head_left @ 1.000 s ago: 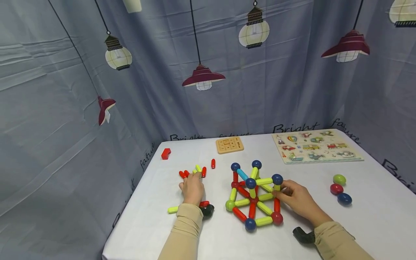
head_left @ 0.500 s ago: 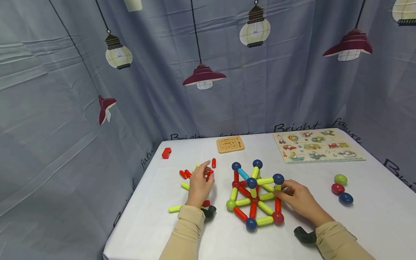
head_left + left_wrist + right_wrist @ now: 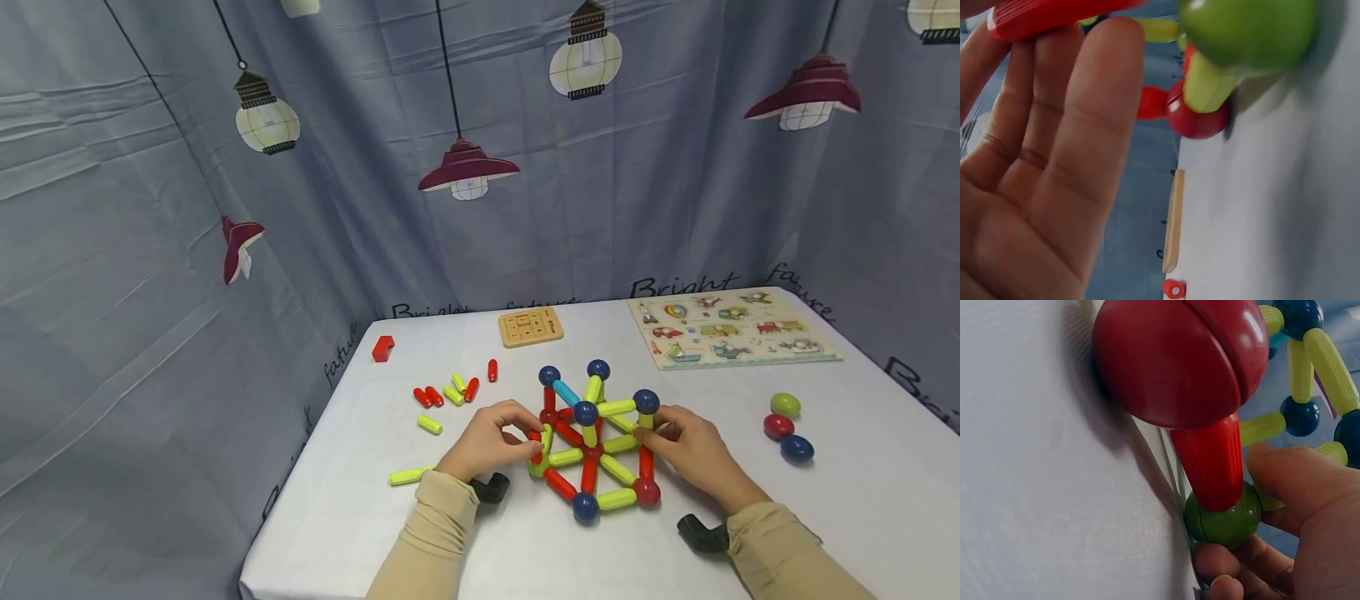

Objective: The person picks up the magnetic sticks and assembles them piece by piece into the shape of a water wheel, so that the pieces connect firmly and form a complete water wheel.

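Observation:
My left hand (image 3: 487,437) pinches a red rod (image 3: 1054,17) between thumb and fingers. It holds the rod upright at the green ball (image 3: 1254,28) on the left of a ball-and-stick magnetic structure (image 3: 592,451); whether rod and ball touch, I cannot tell. Around the right side of the structure, my right hand (image 3: 693,454) grips a yellow-green upright rod under a blue ball (image 3: 647,402); the fingers partly hide it. A red ball (image 3: 1179,359) with a red rod (image 3: 1213,462) stands close to that hand. Blue balls top the raised part of the structure.
Loose red and yellow-green rods (image 3: 430,424) lie on the left of the white table. A red block (image 3: 382,348), a wooden number board (image 3: 531,327) and a picture puzzle board (image 3: 731,331) lie toward the back. Green, red and blue balls (image 3: 797,450) sit at right.
My left hand has lifted a red rod from the loose pile and carried it right, toward the structure's green ball. My right hand keeps its grip at the structure's right side.

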Available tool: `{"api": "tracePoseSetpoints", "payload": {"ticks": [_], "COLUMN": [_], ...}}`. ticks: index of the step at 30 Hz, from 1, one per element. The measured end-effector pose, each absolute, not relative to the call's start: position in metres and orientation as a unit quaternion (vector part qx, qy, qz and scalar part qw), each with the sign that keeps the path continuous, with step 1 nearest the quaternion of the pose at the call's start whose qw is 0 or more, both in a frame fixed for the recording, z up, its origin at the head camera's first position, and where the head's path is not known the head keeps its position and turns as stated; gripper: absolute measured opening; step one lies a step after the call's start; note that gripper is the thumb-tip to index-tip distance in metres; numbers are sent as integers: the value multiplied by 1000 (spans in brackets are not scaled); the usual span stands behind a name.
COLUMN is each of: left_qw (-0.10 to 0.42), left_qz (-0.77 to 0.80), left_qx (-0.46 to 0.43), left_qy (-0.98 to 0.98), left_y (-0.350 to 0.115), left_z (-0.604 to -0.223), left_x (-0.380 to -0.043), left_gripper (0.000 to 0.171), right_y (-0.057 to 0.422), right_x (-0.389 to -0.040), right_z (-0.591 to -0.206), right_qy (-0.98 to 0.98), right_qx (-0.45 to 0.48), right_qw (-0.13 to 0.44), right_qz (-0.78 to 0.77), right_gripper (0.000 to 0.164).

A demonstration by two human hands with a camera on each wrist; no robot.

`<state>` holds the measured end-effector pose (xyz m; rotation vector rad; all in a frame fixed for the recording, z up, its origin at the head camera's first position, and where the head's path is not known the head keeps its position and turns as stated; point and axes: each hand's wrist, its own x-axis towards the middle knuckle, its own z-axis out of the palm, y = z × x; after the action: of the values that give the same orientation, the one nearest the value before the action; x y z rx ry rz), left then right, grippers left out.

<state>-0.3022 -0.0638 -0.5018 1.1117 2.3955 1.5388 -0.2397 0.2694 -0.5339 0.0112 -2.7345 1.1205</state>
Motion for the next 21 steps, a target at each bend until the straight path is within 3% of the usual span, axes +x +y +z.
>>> {"api": "tracePoseSetpoints", "payload": {"ticks": [5, 21], "left_qw": [38, -75], "left_qz": [484, 430], "left_qx": [370, 388], "left_qy": [792, 812], "left_y": [-61, -55], "left_z": [-502, -505], "left_x": [-301, -303], "left_gripper": [20, 23], "right_y": [270, 271], "right_x": [-240, -239], "right_z": [-534, -536], "right_qy": [-920, -921], "right_qx": [5, -11], "right_qw": [96, 97], "right_qz": [380, 378], "right_gripper": [26, 30]}}
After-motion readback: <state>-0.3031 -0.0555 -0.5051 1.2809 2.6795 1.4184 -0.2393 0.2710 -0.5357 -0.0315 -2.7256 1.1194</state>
